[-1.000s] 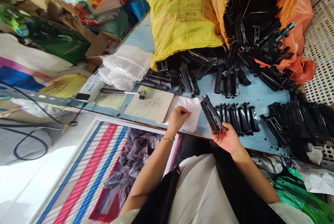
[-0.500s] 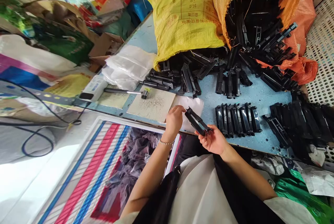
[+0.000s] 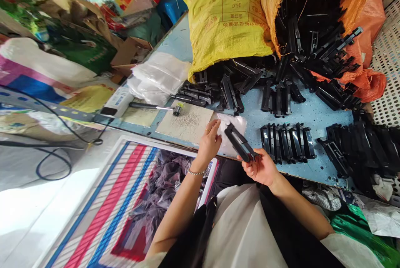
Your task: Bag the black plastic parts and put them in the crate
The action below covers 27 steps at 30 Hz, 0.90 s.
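My right hand (image 3: 261, 168) grips a long black plastic part (image 3: 240, 143) by its near end, and the part slants up to the left above the table edge. Just left of its far end is my left hand (image 3: 208, 143), apart from the part, with index finger stretched out and thumb separate. That hand hovers by the right edge of a cardboard sheet (image 3: 165, 128), on which tiny metal bits (image 3: 190, 119) lie scattered. Beneath the part is a clear plastic bag (image 3: 233, 124). A small hammer (image 3: 153, 106) rests with its head on the cardboard.
A row of similar black parts (image 3: 287, 143) lies to the right, beside a bigger pile (image 3: 362, 147). Yellow (image 3: 225, 22) and orange (image 3: 270, 10) sacks spill more parts across the blue table (image 3: 250, 105). White plastic bags (image 3: 159, 74) and a white box (image 3: 118, 100) sit left.
My left hand has moved away from the part's far end and its index finger has straightened. The black part has turned slightly in my right hand. The view has shifted a little.
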Each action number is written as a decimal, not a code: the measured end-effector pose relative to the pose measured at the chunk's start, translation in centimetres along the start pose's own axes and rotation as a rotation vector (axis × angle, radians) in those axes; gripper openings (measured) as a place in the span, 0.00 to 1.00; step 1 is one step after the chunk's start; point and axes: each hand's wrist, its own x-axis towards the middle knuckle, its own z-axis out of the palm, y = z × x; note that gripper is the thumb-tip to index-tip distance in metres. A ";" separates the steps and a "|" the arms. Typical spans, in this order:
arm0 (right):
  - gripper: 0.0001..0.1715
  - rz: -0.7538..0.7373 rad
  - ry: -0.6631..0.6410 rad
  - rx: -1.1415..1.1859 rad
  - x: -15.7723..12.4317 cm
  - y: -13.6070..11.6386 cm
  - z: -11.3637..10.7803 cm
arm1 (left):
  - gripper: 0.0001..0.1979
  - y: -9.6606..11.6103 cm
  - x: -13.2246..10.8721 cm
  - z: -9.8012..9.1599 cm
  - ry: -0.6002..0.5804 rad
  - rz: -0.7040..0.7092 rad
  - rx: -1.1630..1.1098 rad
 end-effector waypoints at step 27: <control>0.32 -0.012 -0.230 -0.158 -6.6 0.3 -2.2 | 0.35 3.2 -1.4 0.7 0.028 0.029 -0.018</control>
